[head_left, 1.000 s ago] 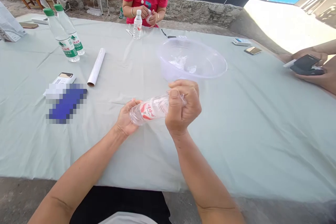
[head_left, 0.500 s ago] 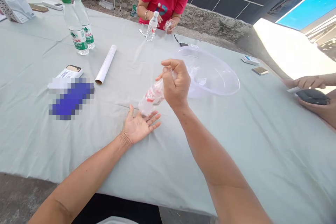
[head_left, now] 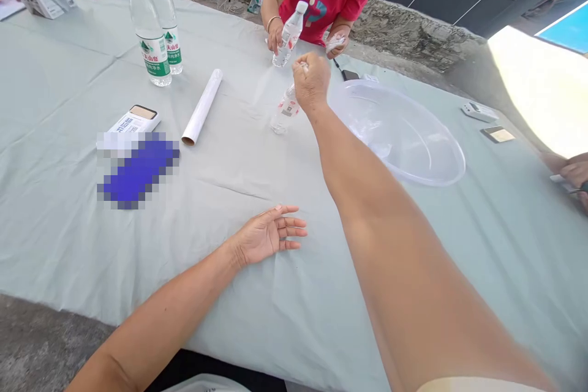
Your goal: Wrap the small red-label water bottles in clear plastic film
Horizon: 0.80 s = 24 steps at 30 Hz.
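Out across the table, my right hand (head_left: 313, 81) is closed around the upper part of a transparent plastic water bottle (head_left: 287, 111) with a red and white label. Its cap and neck are hidden in my fist, and its base is low over the cloth or on it; I cannot tell which. My left hand (head_left: 269, 236) lies palm up on the tablecloth, fingers stretched out, holding nothing. A large transparent plastic basin (head_left: 427, 135) stands right of my right hand, with crumpled clear film (head_left: 374, 138) seen in it.
Opposite, a person in a pink shirt (head_left: 316, 3) touches another water bottle (head_left: 290, 33) and holds something crumpled and whitish. To the left are two green-capped bottles (head_left: 154, 52), a white roll (head_left: 202, 107) and a white boxed device (head_left: 138, 119). Another person's hand (head_left: 576, 174) shows at right.
My right hand has carried the bottle forward, away from my left hand, toward the person opposite. My left hand has turned slightly and stays open. The view has shifted.
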Motion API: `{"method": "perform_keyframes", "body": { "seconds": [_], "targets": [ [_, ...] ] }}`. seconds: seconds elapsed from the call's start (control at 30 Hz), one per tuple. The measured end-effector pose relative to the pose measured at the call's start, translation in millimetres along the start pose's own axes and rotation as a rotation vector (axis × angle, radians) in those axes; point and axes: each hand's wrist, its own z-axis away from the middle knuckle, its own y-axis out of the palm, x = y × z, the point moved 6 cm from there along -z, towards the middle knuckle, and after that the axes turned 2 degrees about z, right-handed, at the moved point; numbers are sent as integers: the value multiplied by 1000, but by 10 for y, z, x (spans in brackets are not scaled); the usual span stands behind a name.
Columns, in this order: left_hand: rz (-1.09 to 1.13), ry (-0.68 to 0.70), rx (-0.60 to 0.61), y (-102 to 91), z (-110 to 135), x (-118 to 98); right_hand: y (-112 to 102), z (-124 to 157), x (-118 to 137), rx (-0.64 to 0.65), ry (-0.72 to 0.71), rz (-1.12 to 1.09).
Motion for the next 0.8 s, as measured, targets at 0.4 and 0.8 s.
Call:
{"method": "perform_keyframes", "body": {
  "seconds": [0.4, 0.8],
  "targets": [
    [-42, 11, -34, 45, 29, -28, -633, 121, 63, 75, 37, -27],
    [-58, 35, -49, 47, 32, 1, -442, 28, 914, -13, -49, -30]
  ]
}}
